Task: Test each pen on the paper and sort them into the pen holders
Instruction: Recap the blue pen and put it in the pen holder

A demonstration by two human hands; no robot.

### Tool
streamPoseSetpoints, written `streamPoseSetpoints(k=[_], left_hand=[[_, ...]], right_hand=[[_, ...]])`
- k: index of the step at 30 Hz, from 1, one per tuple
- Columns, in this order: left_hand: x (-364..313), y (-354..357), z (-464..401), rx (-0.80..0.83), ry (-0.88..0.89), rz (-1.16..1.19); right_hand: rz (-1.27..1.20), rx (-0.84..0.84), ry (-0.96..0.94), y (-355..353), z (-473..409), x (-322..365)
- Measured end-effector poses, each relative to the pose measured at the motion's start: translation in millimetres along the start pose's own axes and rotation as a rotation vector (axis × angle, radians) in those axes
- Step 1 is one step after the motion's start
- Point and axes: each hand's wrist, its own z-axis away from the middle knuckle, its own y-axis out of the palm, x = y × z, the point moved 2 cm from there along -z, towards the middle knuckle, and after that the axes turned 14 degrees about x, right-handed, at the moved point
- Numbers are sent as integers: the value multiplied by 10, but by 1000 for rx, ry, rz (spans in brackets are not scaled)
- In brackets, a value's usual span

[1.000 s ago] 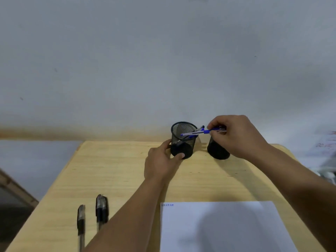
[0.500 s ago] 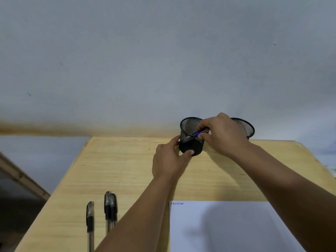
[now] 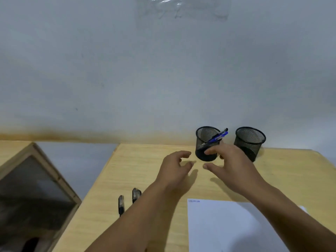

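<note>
Two black mesh pen holders stand at the back of the wooden table (image 3: pixel 145 170). In the left holder (image 3: pixel 204 142) a blue pen (image 3: pixel 219 136) leans with its end over the rim. The right holder (image 3: pixel 250 142) looks empty. My left hand (image 3: pixel 177 168) hovers in front of the left holder with loosely curled fingers, holding nothing. Just right of it, my right hand (image 3: pixel 231 166) is spread with relaxed fingers, its fingertips near the left holder's base. A white sheet of paper (image 3: pixel 227 226) with a small blue scribble lies at the near right. Two dark pens (image 3: pixel 127 200) lie near the left forearm.
A wooden-framed panel (image 3: pixel 36 193) leans beside the table on the left. The pale wall (image 3: pixel 163 70) rises right behind the holders, with a clear plastic piece stuck high on it.
My right hand has let go of the blue pen, which now leans in the left holder. My left hand has released that holder. Both hands have drawn back toward me.
</note>
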Motion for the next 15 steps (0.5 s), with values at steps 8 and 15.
streamPoseSetpoints(k=[8, 15], left_hand=[[224, -620, 854, 43, -48, -334], [504, -927, 1185, 119, -147, -511]], right_hand=[[-272, 301, 74, 809, 418, 544], [-319, 421, 76, 1421, 717, 1013]])
